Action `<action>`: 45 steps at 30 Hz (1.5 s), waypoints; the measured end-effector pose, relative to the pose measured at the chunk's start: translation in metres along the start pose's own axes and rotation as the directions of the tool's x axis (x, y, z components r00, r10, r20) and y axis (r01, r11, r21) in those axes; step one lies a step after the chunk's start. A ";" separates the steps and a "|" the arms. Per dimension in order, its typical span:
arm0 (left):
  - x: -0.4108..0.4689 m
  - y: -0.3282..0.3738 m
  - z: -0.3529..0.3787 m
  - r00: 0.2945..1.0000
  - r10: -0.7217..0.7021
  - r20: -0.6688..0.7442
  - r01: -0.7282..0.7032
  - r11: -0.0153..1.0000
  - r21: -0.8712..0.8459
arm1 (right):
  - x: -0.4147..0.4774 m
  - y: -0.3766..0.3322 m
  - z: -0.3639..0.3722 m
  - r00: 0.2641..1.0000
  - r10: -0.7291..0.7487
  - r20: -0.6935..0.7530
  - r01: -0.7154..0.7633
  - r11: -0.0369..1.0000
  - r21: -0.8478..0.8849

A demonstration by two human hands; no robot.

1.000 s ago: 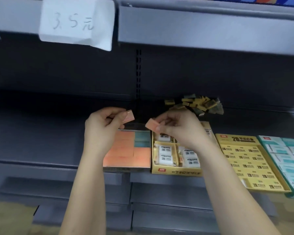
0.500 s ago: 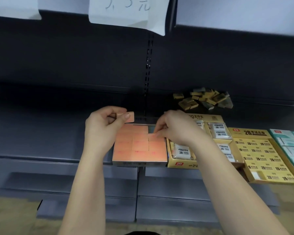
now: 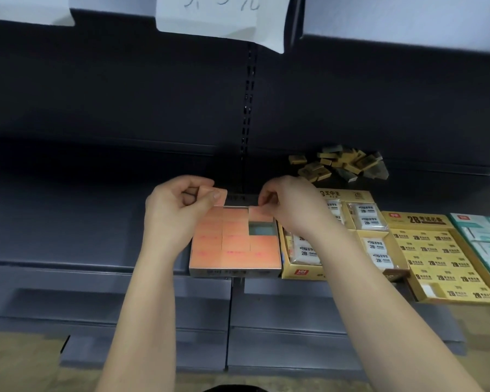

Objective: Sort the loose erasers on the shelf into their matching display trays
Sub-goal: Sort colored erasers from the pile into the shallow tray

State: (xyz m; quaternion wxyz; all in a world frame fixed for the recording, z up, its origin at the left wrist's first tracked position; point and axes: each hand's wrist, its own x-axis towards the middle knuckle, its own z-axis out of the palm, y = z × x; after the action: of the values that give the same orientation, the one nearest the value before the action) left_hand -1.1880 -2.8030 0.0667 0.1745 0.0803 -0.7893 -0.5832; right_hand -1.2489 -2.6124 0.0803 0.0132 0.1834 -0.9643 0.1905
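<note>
Nearly full orange tray (image 3: 235,272), with a loose heap left to sort.
The right grip (image 3: 292,207) pinches an orange eraser (image 3: 259,213) at the tray's back right corner, just behind its one open slot (image 3: 262,229). The left grip (image 3: 178,210) pinches a second eraser (image 3: 220,195) above the tray. Yellow erasers (image 3: 340,164) lie heaped at the back of the shelf (image 3: 68,222).
</note>
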 end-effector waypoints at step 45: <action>0.016 0.007 0.053 0.926 0.033 0.376 -0.034 0.999 -0.005 | -0.025 0.055 -0.032 0.968 0.111 -0.223 -0.042 0.955 0.292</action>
State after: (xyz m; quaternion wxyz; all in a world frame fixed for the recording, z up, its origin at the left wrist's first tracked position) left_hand -1.2222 -2.7586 0.0625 0.0302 -0.0461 -0.8100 -0.5839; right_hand -1.2466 -2.5449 0.0876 0.0943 0.1214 -0.9246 0.3484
